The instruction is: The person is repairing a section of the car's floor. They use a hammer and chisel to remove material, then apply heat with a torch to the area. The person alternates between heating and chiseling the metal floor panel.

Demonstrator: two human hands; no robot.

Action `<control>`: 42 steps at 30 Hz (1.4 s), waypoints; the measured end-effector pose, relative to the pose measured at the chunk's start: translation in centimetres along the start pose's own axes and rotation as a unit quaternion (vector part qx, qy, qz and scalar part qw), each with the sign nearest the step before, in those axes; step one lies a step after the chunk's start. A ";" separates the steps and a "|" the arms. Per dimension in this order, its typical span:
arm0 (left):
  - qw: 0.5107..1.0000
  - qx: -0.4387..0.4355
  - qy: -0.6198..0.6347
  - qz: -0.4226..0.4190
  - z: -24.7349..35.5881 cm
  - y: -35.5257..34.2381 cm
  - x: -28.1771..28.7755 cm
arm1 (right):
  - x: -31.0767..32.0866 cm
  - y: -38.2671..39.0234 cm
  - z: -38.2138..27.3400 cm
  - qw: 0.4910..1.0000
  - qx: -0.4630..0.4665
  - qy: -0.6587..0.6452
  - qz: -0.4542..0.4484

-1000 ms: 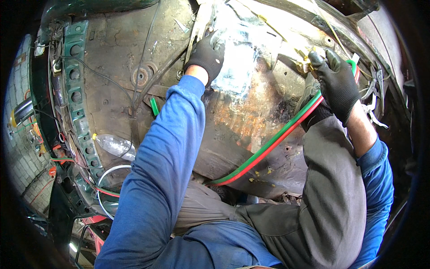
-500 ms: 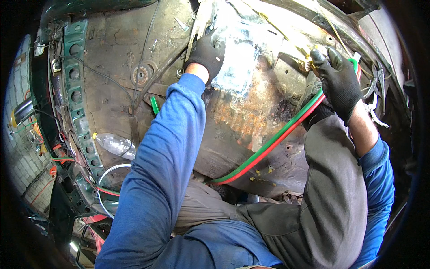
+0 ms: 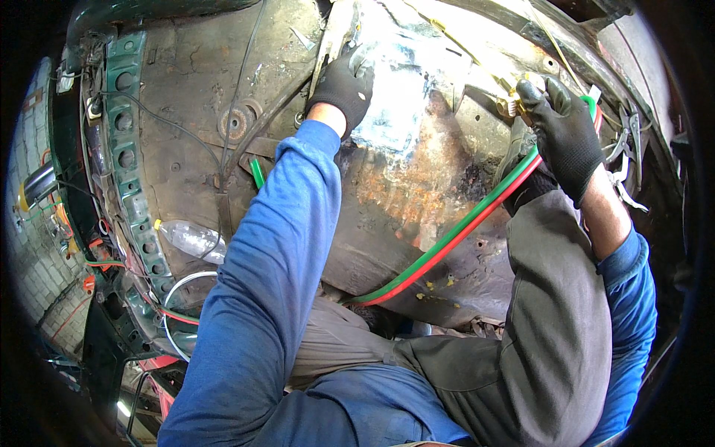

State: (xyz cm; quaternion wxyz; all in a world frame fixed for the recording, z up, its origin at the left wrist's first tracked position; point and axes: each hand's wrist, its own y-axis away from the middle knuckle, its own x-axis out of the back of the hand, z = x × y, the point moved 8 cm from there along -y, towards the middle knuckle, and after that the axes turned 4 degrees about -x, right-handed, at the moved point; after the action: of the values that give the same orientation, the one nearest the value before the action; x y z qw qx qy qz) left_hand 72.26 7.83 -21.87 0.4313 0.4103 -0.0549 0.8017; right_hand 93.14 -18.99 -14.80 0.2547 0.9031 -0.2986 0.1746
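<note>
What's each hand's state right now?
Left hand: at the pale patch; grip can't be told.
Right hand: closed, holding the brass torch.

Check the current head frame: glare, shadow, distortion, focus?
Head view: glare washes the metal panel by the left hand nearly white; head view: deep shadow right of the pliers; head view: fisheye bends the blocks at left, corners black; head view: right hand, torch and hoses show no obvious motion blur.

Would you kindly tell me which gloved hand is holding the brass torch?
The right hand, gripping the brass torch near its knob; the left hand is away from it, beside the brightly lit panel.
</note>
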 end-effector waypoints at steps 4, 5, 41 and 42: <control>0.998 0.045 0.012 -0.035 -0.2 0.1 -0.2 | 0.2 -0.1 -0.2 0.999 0.024 0.026 0.008; 0.999 0.040 0.004 -0.032 0.2 0.1 -0.1 | 0.2 -0.2 0.2 1.000 0.021 0.020 0.008; 0.999 -0.032 0.009 0.002 -0.5 -0.6 -0.3 | 0.4 0.2 -0.8 0.999 0.016 0.040 0.004; 1.000 -0.028 0.008 0.002 0.2 -0.3 0.0 | 0.4 0.2 -0.8 0.999 0.009 0.045 0.007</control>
State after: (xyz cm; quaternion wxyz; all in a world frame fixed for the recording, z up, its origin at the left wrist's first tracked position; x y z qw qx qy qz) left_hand 72.65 7.96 -21.80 0.4420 0.3911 -0.0746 0.8038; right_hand 93.23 -18.85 -13.92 0.2586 0.8943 -0.2920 0.2192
